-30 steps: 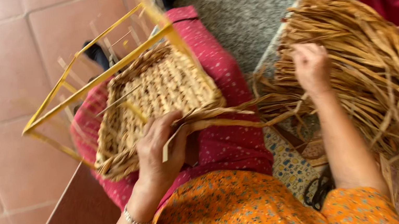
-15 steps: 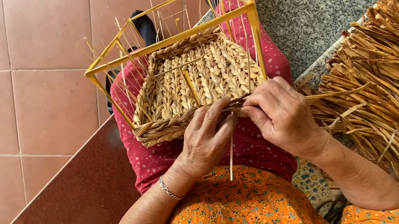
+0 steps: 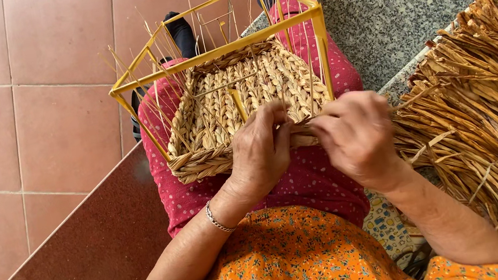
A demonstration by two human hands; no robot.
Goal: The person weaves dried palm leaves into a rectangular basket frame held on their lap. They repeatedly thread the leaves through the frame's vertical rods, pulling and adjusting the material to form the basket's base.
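A half-woven straw basket (image 3: 237, 105) sits in the middle of the frame on the person's lap, over pink dotted trousers (image 3: 308, 180). Its flat braided bottom and low near wall are done, and thin upright straws rise from it inside a yellow wire frame (image 3: 219, 52) shaped like a box. The left hand (image 3: 260, 151) grips the near rim of the basket, fingers curled over the braid, with a thin bracelet (image 3: 217, 219) on its wrist. The right hand (image 3: 356, 134), just beside it, is closed in a pinch on a straw strand at the same rim. A large heap of loose dried straw strips (image 3: 490, 123) fills the right side of the frame. Red floor tiles (image 3: 12, 96) cover the upper left.
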